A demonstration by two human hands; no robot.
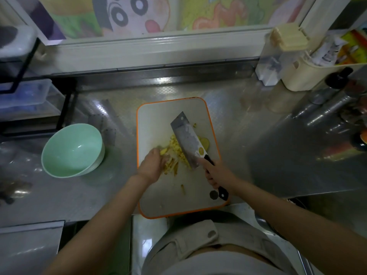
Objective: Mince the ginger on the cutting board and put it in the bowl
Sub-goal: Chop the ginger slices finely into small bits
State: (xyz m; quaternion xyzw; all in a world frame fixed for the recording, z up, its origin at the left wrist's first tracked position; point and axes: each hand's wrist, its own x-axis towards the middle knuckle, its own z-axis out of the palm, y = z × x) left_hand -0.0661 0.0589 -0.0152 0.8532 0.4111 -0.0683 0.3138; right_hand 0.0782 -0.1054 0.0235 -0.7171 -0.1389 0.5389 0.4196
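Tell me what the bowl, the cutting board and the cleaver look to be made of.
Bowl: likely glazed ceramic or melamine, judging by the smooth mint-green gloss and the bright highlight inside.
Cutting board: probably plastic, with a matt white face and an orange edge.
Cleaver: steel blade with a dull grey sheen. Its black handle seems to be plastic, with a pale rivet.

The patterned stainless steel countertop [248, 135] reaches back to a white window frame [149, 48], and behind the glass hangs a colourful cartoon picture [129, 12]. At the far right stands a clear plastic jar with a cream lid [278, 56], just beside a cream plastic holder [303, 76] filled with paper packets [337, 50]. At the left, a black metal rack [65, 108] carries a clear plastic box [25, 94].
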